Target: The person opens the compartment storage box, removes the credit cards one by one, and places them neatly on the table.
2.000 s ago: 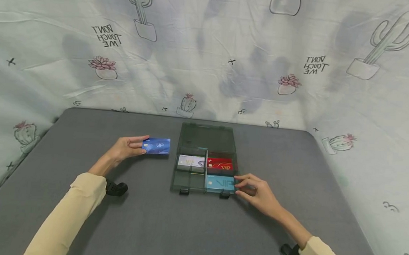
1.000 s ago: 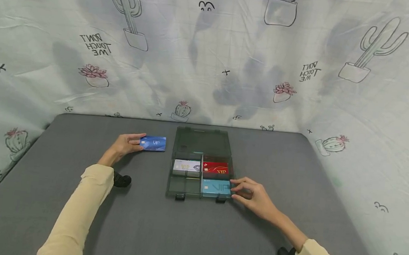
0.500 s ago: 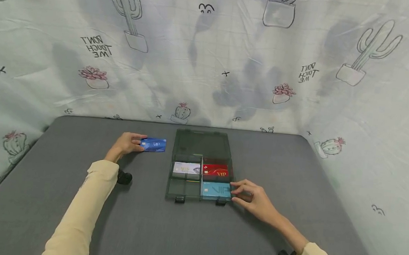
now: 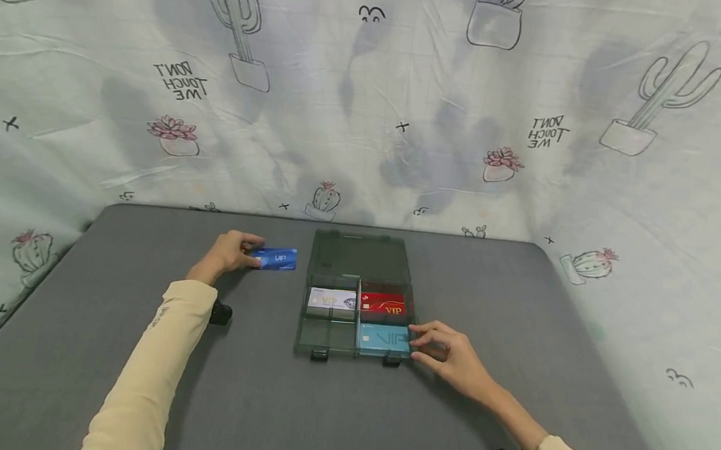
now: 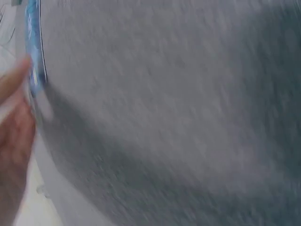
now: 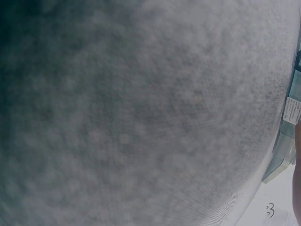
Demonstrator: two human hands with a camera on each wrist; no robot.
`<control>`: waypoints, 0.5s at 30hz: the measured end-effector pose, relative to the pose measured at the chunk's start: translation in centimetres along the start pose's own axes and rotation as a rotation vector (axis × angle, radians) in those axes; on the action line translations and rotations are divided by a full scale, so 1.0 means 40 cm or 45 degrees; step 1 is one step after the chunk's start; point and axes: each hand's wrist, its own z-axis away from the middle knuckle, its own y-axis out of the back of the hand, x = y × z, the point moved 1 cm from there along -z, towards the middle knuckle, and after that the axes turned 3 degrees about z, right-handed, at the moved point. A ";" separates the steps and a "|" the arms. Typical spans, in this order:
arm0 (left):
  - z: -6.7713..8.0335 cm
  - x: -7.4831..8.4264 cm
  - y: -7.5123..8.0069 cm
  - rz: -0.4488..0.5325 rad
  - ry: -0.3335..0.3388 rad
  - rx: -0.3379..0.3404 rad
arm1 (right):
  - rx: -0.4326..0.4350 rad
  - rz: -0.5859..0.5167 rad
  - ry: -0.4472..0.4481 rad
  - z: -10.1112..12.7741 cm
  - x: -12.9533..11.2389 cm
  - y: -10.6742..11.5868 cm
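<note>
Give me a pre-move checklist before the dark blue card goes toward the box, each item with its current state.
1. Left hand grips dark blue card: ok.
2. Box lid open: ok.
3. Near-left compartment free: ok.
4. White card, red card and light blue card lie flat in their compartments: ok.
5. Right hand steadies the box edge: contact cannot tell.

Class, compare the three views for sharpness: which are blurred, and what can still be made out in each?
Head view: sharp, evenly lit, soft shadows under both arms. Left wrist view: smeared by motion; only the blue card and left hand read. Right wrist view: out of focus grey table, with the box edge.
</note>
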 end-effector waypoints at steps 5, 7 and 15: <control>0.001 -0.028 0.001 0.063 -0.122 -0.025 | 0.001 0.002 0.007 0.001 0.003 0.000; 0.000 -0.037 -0.001 0.071 -0.139 -0.025 | 0.000 0.003 0.005 0.001 0.000 -0.001; -0.017 -0.051 0.000 0.054 -0.139 -0.008 | 0.010 -0.009 0.013 0.005 0.006 -0.004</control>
